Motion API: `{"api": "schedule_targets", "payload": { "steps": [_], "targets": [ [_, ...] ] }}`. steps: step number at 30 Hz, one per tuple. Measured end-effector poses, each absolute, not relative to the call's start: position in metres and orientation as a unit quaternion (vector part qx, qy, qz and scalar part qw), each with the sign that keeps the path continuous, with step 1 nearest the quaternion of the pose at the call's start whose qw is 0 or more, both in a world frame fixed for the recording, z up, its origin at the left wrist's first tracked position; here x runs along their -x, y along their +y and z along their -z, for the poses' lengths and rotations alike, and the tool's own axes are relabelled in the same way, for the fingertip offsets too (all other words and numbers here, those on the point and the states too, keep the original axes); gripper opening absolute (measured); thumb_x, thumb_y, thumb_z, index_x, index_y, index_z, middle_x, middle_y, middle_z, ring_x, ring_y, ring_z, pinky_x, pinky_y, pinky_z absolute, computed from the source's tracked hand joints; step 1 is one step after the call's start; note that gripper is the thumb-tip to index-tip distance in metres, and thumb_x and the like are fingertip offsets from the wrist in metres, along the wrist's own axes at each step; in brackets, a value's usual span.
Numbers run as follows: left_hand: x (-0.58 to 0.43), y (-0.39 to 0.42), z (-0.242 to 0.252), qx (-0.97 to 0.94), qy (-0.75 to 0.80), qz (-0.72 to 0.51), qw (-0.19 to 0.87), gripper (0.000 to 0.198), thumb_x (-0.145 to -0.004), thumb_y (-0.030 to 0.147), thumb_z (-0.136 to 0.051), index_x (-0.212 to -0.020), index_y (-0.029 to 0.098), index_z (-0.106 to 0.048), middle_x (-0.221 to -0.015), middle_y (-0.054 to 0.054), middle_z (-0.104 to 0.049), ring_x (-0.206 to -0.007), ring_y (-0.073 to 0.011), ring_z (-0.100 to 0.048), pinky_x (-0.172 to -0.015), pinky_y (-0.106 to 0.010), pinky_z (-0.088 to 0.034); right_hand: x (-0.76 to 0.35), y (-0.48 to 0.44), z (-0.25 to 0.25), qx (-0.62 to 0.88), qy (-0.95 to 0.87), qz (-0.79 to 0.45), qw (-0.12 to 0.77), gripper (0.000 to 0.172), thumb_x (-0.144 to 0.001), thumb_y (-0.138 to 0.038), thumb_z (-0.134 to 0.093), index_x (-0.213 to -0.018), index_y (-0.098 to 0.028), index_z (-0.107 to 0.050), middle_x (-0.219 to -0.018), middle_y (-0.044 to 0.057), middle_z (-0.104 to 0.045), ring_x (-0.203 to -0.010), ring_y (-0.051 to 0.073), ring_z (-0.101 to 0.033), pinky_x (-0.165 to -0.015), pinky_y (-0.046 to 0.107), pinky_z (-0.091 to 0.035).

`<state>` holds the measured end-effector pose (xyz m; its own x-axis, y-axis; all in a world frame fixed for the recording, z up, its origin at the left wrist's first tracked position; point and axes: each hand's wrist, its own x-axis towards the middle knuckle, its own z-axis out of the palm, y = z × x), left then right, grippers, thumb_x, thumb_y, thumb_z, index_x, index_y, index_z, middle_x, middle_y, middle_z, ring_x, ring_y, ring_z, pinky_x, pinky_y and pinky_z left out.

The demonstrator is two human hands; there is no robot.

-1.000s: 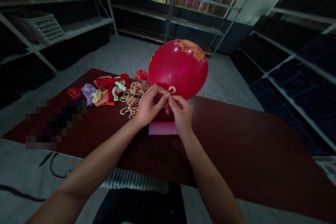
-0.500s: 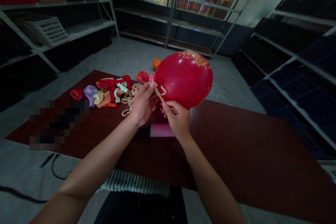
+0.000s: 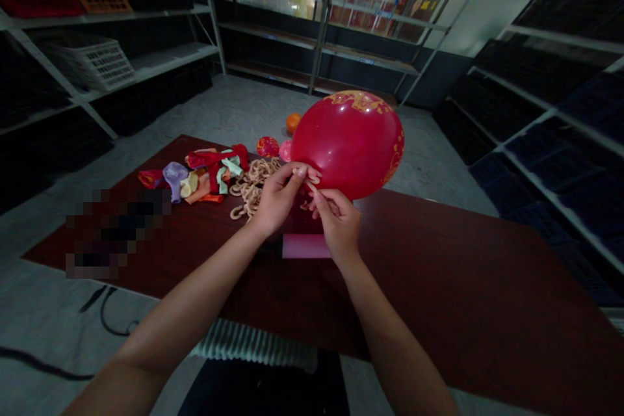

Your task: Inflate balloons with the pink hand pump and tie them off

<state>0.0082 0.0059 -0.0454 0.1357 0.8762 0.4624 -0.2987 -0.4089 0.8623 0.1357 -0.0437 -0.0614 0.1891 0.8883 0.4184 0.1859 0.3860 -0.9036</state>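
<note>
Head view: where is the red balloon [image 3: 351, 140], and what obscures it?

It is just beyond the left hand [image 3: 277, 198] and right hand [image 3: 341, 221]. The fingers of both pinch a thin tan strip [image 3: 313, 186]; whether they also grip the balloon's neck cannot be told, since they hide it.

Which other parts are unclear?

A pixelated patch [image 3: 117, 234] masks part of the table [image 3: 439, 292]. The right hand covers one end of a pink cylinder [image 3: 305, 246]; the left partly covers a tan pile [image 3: 256, 179].

And the setting?

Dark red-brown tabletop, limp balloons [image 3: 199, 188] toward its left; beyond, grey floor [image 3: 244, 104] and metal shelving [image 3: 363, 56], dim at right.
</note>
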Motion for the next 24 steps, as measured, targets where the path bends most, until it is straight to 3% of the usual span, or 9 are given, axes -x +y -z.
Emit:
{"api": "schedule_targets", "payload": {
  "steps": [5, 9, 16, 24],
  "targets": [
    [-0.010, 0.010, 0.050, -0.529, 0.272, -0.631, 0.498, 0.044, -0.100, 0.053, -0.057, -0.076, 0.018, -0.069, -0.075, -0.006, -0.070, -0.070, -0.0153, -0.066, -0.065, -0.026, -0.051, -0.137, -0.044, 0.062, 0.492, -0.615, -0.253, 0.561, 0.023, -0.092, -0.041, -0.062, -0.083, -0.023, -0.073, -0.066, -0.001, -0.071, -0.057, 0.013, -0.065, -0.059, 0.025, -0.051],
    [-0.012, 0.010, 0.048, -0.427, 0.255, -0.653, 0.572, 0.040, -0.100, 0.044, -0.059, -0.070, 0.019, -0.064, -0.067, -0.002, -0.066, -0.063, -0.0133, -0.065, -0.062, -0.024, -0.051, -0.140, -0.044, 0.060, 0.502, -0.660, -0.198, 0.523, 0.024, -0.094, -0.039, -0.060, -0.080, -0.023, -0.073, -0.065, 0.000, -0.070, -0.060, 0.014, -0.064, -0.062, 0.025, -0.048],
    [-0.005, 0.007, 0.033, -0.262, 0.306, -0.642, 0.652, 0.033, -0.096, 0.041, -0.068, -0.072, 0.019, -0.058, -0.065, 0.001, -0.065, -0.058, -0.0103, -0.063, -0.059, -0.019, -0.051, -0.141, -0.045, 0.057, 0.493, -0.693, -0.174, 0.495, 0.024, -0.095, -0.037, -0.059, -0.082, -0.023, -0.074, -0.073, 0.001, -0.074, -0.064, 0.014, -0.065, -0.063, 0.025, -0.046],
    [-0.005, 0.013, 0.042, -0.299, 0.301, -0.640, 0.640, 0.036, -0.097, 0.048, -0.065, -0.075, 0.020, -0.057, -0.066, 0.000, -0.063, -0.061, -0.0118, -0.064, -0.061, -0.022, -0.053, -0.142, -0.044, 0.059, 0.507, -0.684, -0.181, 0.492, 0.026, -0.095, -0.040, -0.058, -0.081, -0.023, -0.073, -0.073, 0.001, -0.074, -0.065, 0.015, -0.065, -0.065, 0.026, -0.047]
  ]
}}
